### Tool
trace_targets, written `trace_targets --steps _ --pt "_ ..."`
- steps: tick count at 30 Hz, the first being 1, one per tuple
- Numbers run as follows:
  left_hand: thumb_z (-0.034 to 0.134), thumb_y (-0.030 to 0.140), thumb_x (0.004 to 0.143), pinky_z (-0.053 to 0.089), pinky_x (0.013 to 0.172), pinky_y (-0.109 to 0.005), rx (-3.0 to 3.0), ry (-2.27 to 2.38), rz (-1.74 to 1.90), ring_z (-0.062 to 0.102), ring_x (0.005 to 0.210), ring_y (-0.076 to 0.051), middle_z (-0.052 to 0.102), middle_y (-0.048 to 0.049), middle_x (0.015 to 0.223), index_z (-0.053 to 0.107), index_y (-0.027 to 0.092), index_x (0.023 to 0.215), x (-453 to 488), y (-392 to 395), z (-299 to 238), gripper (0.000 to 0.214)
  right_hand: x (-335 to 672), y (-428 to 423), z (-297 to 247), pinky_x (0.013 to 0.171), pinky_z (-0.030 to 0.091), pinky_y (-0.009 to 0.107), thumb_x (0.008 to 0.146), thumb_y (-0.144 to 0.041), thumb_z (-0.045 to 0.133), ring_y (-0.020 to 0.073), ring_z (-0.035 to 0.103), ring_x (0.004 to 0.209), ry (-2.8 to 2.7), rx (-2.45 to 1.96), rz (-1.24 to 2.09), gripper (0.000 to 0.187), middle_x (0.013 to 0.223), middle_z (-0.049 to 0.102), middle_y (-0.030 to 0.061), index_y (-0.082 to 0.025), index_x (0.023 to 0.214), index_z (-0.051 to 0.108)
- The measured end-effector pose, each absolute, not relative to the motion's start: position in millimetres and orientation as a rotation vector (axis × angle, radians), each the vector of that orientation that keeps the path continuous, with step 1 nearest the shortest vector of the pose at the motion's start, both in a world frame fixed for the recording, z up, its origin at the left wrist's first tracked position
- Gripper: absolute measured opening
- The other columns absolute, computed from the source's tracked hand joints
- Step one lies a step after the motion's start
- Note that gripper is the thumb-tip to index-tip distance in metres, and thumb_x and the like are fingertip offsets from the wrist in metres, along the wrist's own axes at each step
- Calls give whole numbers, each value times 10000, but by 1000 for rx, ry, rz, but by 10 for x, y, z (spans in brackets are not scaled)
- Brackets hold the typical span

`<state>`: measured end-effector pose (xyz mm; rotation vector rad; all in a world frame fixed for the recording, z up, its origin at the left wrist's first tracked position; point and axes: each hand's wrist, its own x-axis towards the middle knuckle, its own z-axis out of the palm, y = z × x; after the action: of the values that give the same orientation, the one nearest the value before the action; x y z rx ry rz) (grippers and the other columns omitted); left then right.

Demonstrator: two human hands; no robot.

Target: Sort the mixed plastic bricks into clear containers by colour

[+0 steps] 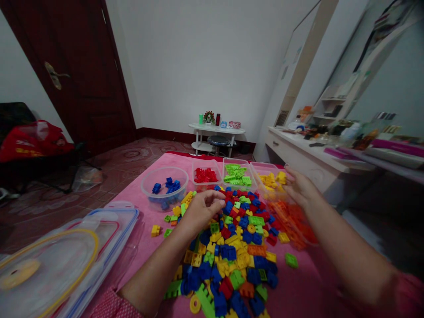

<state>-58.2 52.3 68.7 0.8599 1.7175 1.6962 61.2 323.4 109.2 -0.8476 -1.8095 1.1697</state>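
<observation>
A heap of mixed plastic building blocks [232, 247] in blue, red, yellow, green and orange lies on a pink cloth [298, 291]. My left hand [202, 207] is curled over the far side of the heap, fingertips pinched among the blocks; what it holds is hidden. My right hand [300, 187] hovers with fingers spread over a clear tub of orange blocks [291, 221], beside the tub of yellow blocks [271, 179]. Behind the heap stand a round bowl of blue blocks [164, 187], a tub of red blocks [205, 175] and a tub of green blocks [236, 174].
Clear container lids [66, 251] with coloured rims are stacked at the left front. A few loose blocks [155, 229] lie left of the heap. A white desk [314, 154] with clutter runs along the right. A small white table [217, 129] and stool stand by the far wall.
</observation>
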Motion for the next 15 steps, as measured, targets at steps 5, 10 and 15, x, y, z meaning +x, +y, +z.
trace_targets --steps 5,10,15 --pt "614 265 745 455 665 -240 1224 1856 1554 610 764 -151 673 -45 819 659 143 898 -501 534 642 201 800 2759 1014 836 472 340 736 -392 569 235 567 1045 -1824 -830 1069 415 1161 585 99 -219 1112 542" --pt "637 312 732 433 617 -241 1466 1915 1238 597 682 -151 679 -28 767 698 164 876 -472 439 721 216 1054 2230 751 838 443 345 772 -313 546 218 593 913 -2481 -592 697 238 1004 640 75 -197 948 656" --pt "746 447 608 443 667 -255 1592 1943 959 623 757 -189 700 -30 867 708 207 962 -495 306 860 429 1190 2157 644 806 434 335 773 -299 558 220 587 923 -2823 -559 523 400 1026 624 67 -249 1166 610"
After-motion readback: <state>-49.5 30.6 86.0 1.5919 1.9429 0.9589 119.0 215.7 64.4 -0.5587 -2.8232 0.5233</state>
